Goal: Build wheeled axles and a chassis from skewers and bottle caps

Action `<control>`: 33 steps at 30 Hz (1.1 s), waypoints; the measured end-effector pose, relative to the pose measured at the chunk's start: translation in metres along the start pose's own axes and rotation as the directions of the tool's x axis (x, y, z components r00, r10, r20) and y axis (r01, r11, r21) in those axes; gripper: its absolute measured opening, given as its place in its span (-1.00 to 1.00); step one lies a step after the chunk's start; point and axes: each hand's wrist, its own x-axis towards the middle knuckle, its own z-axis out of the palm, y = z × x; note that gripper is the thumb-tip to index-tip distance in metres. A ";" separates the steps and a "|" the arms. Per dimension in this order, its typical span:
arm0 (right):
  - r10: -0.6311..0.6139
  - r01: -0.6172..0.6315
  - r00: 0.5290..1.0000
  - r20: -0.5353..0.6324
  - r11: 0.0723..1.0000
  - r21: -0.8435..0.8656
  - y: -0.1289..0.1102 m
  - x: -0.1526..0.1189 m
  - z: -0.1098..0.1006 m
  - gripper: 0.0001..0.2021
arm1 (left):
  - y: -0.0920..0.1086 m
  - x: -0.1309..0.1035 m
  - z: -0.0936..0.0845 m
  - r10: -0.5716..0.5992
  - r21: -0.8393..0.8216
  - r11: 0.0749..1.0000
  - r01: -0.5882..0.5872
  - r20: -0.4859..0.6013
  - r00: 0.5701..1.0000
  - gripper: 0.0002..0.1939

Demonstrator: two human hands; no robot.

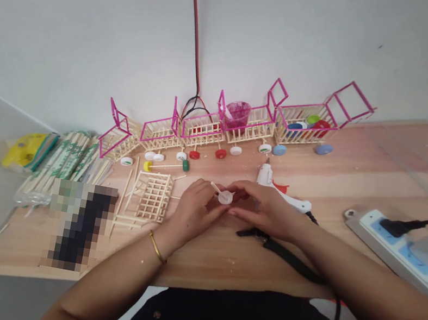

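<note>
Over the middle of the table, my left hand [195, 211] and my right hand [265, 208] meet around a small white bottle cap [225, 198], its hollow side facing up. A short wooden stick [215, 188] slants at the cap's left edge; whether it is fixed there I cannot tell. My left fingers curl behind the cap with the thumb along its near side. On the right, my thumb and fingertips pinch its other edge. Just beyond my right hand lies a white glue gun [266, 176]. Left of my hands sits a small wooden-stick lattice basket [154, 197].
Several stick carts with pink rims and bottle-cap wheels, such as one cart [306, 125], line the wall. A cap-wheeled axle [167, 166] lies before them. Bagged chopsticks [67, 161] are at left, a power strip [401, 245] at right, and a black strap [291, 259] nearby.
</note>
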 end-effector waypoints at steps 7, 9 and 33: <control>0.091 -0.093 0.995 0.033 0.992 0.088 -0.008 0.001 0.000 -0.72 | 0.003 0.002 -0.002 0.069 0.047 0.996 -0.070 0.018 0.997 -0.78; 0.122 -0.127 0.991 0.052 0.986 0.110 -0.007 0.001 0.000 -0.72 | 0.004 0.002 -0.003 0.085 0.057 0.995 -0.086 0.029 0.996 -0.78; 0.185 -0.242 0.967 0.173 0.878 0.413 0.008 -0.001 0.005 -0.65 | 0.007 0.001 -0.009 0.096 -0.052 0.994 -0.098 -0.050 0.994 -0.79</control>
